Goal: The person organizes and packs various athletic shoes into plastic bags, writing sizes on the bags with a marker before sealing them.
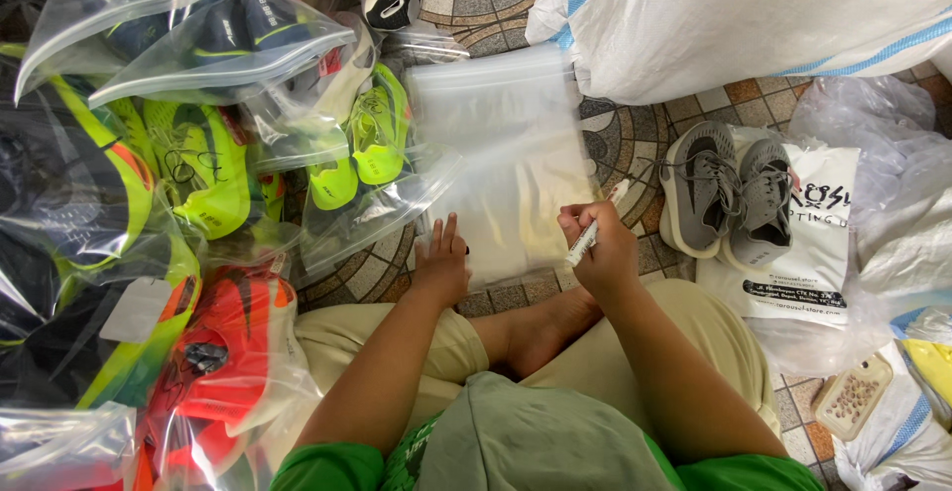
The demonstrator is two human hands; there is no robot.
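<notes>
Person's knees in khaki trousers (635, 352) sat nearest, bare foot tucked between. Left hand (440, 265) lay flat, fingers spread, on near edge of empty clear zip bag (501, 154) on patterned tile floor (486, 0). Right hand (598, 248) was clamped on white marker (595, 225) over bag's near right corner. Bagged neon-green shoes (372, 139) crowded left; grey sneakers (729, 193) rested on white printed bag (818, 243) right; white woven sack (734, 15) blocked far side. Little bare floor remained.
</notes>
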